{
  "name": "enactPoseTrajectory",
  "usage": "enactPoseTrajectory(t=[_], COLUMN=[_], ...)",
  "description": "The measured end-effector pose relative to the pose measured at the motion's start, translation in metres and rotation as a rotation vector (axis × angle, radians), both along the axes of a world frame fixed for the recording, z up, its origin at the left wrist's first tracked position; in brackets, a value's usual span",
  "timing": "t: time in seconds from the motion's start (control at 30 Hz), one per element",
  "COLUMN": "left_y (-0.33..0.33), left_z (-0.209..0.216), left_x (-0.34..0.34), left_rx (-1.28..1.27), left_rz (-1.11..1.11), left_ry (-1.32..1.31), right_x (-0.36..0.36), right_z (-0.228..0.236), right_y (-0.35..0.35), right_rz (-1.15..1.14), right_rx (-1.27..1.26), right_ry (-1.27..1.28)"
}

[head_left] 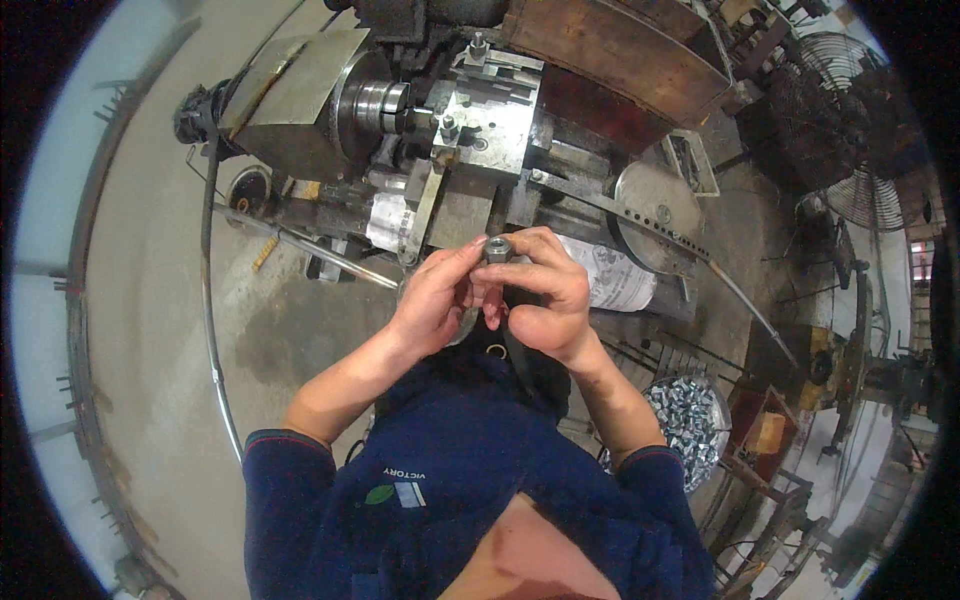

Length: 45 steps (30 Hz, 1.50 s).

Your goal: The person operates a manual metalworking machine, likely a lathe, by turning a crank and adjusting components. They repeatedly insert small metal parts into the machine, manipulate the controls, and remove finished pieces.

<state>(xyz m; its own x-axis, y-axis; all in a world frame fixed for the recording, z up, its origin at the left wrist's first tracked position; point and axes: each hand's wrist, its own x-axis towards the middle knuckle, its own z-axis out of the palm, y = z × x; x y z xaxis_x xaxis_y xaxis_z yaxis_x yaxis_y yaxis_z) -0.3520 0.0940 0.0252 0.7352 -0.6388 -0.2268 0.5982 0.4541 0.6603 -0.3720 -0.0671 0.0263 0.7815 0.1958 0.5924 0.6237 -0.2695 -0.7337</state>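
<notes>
Head view: small grey hexagonal metal nut (498, 248), hollow-centred, pinched between fingertips of both hands, left (432, 300) and right (545, 290).

1. Nut (497, 248): small grey metal hex piece w/ a dark centre hole, dull finish.
2. Pose: hole faces roughly up toward the head camera, flats to the sides.
3. State: pinched at fingertips of both hands, held up off any surface, approx. mid-frame.
4. Left hand (432, 300): fingers meet nut from the left.
5. Right hand (545, 290): fingers curl over it from the right, thumb below.
</notes>
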Motion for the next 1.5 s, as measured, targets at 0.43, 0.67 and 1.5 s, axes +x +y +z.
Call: enactPoseTrajectory(t=[0.43, 0.67, 1.5], left_y=[0.021, 0.022, 0.028], left_z=[0.03, 0.03, 0.043], left_x=[0.011, 0.011, 0.024], left_rx=[0.583, 0.63, 0.38], left_rz=[0.274, 0.287, -0.208], left_ry=[-0.833, -1.051, -1.156], right_x=[-0.006, -0.005, -0.017], right_z=[0.011, 0.01, -0.004], right_y=[-0.005, -0.006, -0.009], right_rz=[0.004, 0.02, 0.678], right_rx=[-0.074, -0.064, 1.021], right_ry=[-0.012, -0.029, 0.954])
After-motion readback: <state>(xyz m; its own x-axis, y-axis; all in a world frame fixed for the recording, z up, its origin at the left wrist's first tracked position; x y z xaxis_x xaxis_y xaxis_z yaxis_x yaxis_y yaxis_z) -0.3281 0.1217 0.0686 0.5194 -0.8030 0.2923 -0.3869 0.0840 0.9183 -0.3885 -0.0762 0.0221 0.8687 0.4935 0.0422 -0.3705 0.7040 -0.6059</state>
